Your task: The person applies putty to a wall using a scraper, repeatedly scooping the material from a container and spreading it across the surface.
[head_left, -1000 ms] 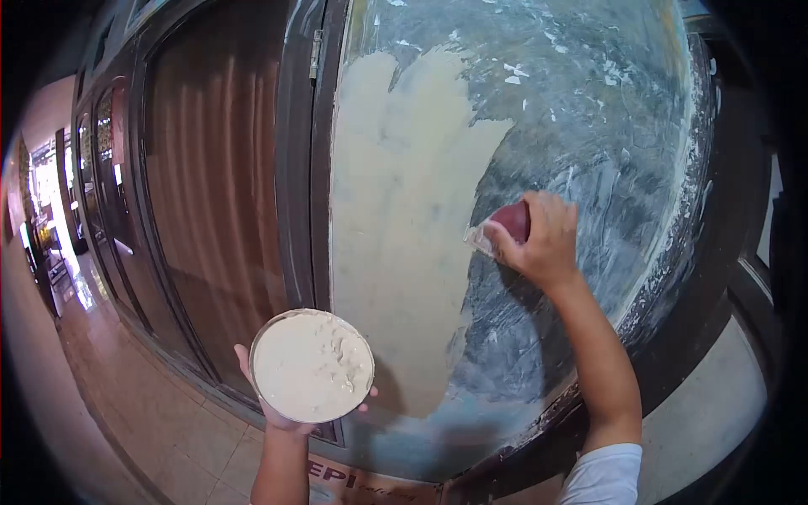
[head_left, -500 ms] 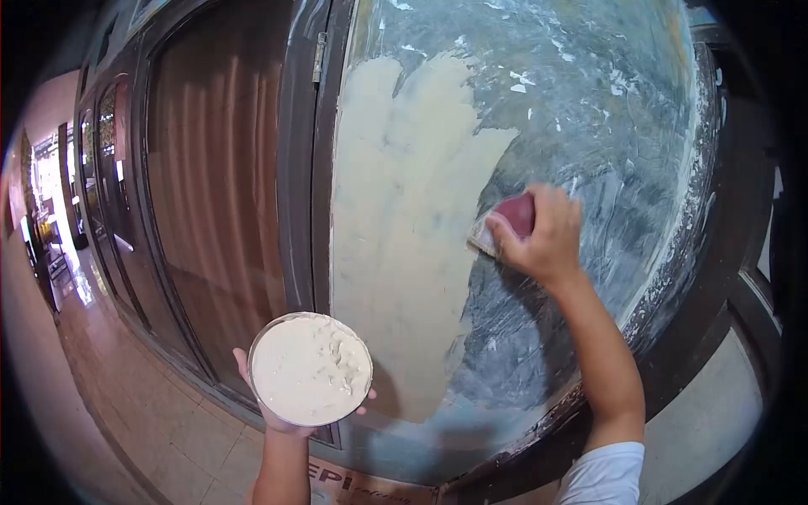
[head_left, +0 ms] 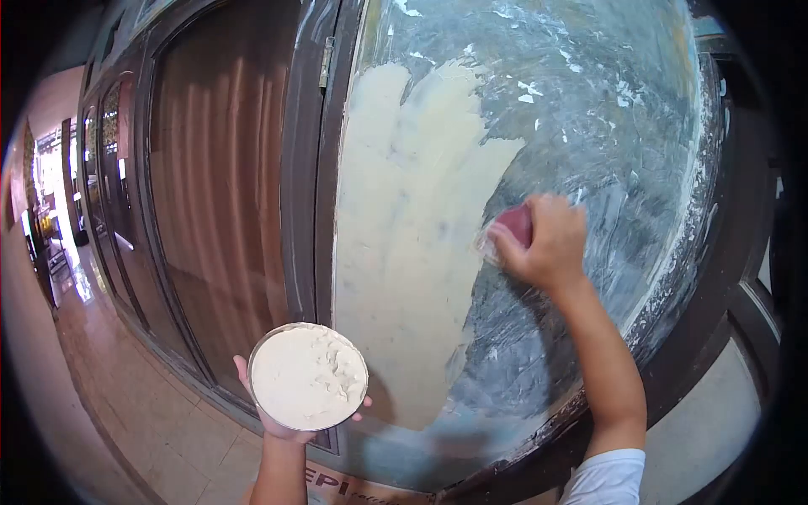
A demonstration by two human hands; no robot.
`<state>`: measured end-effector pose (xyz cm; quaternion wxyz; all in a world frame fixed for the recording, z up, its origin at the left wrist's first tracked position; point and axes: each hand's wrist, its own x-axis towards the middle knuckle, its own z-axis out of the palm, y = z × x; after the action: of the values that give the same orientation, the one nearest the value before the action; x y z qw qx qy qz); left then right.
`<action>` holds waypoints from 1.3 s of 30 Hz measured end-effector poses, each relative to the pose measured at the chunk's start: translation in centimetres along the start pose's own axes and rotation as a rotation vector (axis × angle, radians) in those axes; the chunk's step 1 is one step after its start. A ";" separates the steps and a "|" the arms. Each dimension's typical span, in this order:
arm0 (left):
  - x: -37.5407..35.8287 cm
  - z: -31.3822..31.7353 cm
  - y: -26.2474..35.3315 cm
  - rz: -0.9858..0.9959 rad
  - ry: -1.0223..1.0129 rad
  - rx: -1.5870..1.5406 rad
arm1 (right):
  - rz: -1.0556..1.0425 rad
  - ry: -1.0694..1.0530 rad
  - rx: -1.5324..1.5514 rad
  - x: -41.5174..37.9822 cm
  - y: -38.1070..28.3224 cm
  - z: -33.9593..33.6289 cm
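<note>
On the right, the right hand [head_left: 551, 241] is pinching a dark-red scraper [head_left: 515, 224]; at near left, the left hand [head_left: 279, 427] is cupping a round, cream-filled container [head_left: 310, 377].

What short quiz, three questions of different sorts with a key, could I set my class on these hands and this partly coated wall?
1. Multiple choice: what does the left hand hold?
a) a flat wooden brush
b) a round container of cream-coloured paste
c) a folded blue cloth
2. True or false: the right hand holds a dark-red handheld tool near where the smooth cream coating meets the blue-grey wall surface.
3. Fill the gap: the short fabric sleeve on the right arm is ___.

Key: 1 b; 2 true; 3 white.
</note>
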<state>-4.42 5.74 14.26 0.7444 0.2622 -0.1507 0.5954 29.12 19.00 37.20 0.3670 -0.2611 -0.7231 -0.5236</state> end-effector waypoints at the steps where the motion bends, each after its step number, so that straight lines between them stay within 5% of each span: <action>1: 0.1 0.2 0.0 0.011 -0.011 -0.037 | 0.093 0.117 -0.025 0.8 0.9 0.2; 4: -0.4 0.9 -0.2 0.016 0.024 -0.037 | 0.204 0.203 -0.008 0.3 0.4 0.0; 7: -0.7 1.1 0.0 0.032 0.025 -0.047 | 0.012 -0.023 0.113 -1.1 -0.8 -0.2; 12: -0.6 0.5 0.1 0.066 0.092 0.096 | 0.205 0.183 0.023 1.3 1.3 -0.1; 18: -0.8 0.9 0.1 0.067 0.127 0.110 | -0.059 -0.057 0.053 -1.1 -1.4 0.0; 22: -0.6 1.4 -0.3 0.069 0.147 0.090 | 0.250 0.239 -0.045 1.7 1.6 -0.3; 28: -0.6 1.5 0.0 0.064 0.098 0.084 | -0.018 -0.076 0.048 -1.1 -1.2 0.2; 32: -0.5 1.9 0.0 0.074 0.145 0.109 | 0.329 0.304 -0.138 2.7 3.5 0.1; 34: -0.7 2.1 0.0 0.062 0.155 0.086 | 0.329 0.265 -0.117 1.6 2.1 -0.4; 37: -1.1 1.6 0.3 0.082 0.148 0.110 | -0.061 -0.079 0.048 -1.9 -2.2 0.0; 39: -1.1 1.7 0.4 0.090 0.161 0.108 | 0.041 -0.023 -0.015 -0.6 -0.7 0.0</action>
<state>-4.93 3.97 15.13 0.7114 0.2462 -0.0696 0.6546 28.95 18.82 36.28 0.3674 -0.2843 -0.7178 -0.5185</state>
